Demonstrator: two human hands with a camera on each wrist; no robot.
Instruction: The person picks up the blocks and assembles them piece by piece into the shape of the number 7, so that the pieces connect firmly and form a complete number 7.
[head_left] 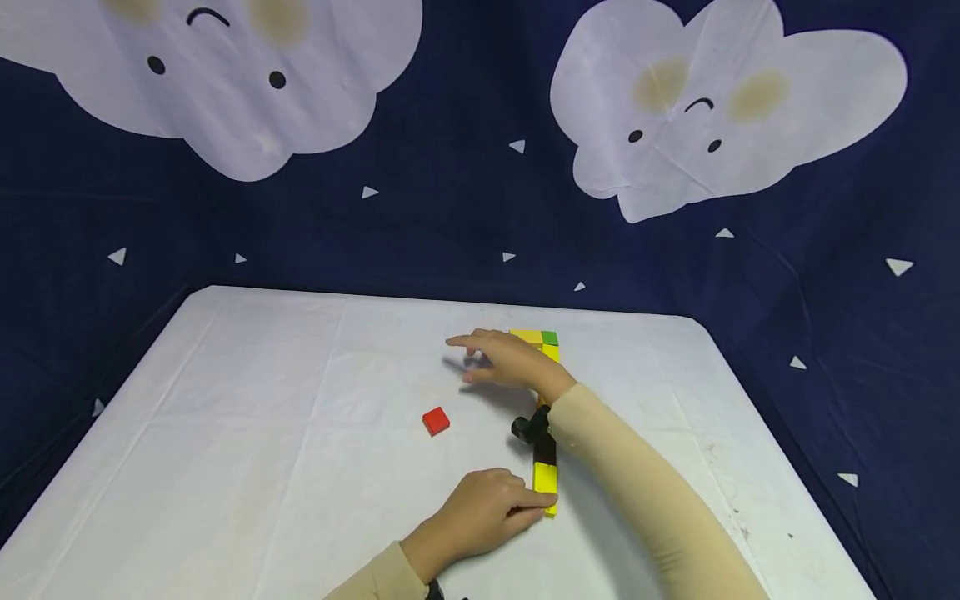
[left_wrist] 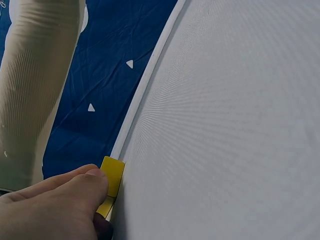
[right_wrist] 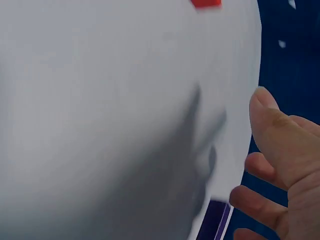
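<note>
My left hand point(head_left: 483, 510) is at the near end of a row of blocks, with thumb and index finger pinching a yellow block point(head_left: 545, 477). The left wrist view has the fingertips right at that yellow block point(left_wrist: 112, 175), and part of a second yellow piece point(left_wrist: 106, 206) shows below it. My right hand point(head_left: 513, 360) hovers over the table's far half, fingers loosely spread, nothing between them. A purple block point(right_wrist: 214, 220) lies below its fingers in the right wrist view. Left of the row lies a lone red block point(head_left: 436, 421).
At the far end, the row turns left with a green block point(head_left: 550, 337) at the corner and a pale yellow block point(head_left: 527, 337) beside it. My right forearm and its black wrist camera point(head_left: 531, 427) cover the row's middle. The white table point(head_left: 225, 433) meets a dark blue cloth backdrop point(head_left: 450, 225).
</note>
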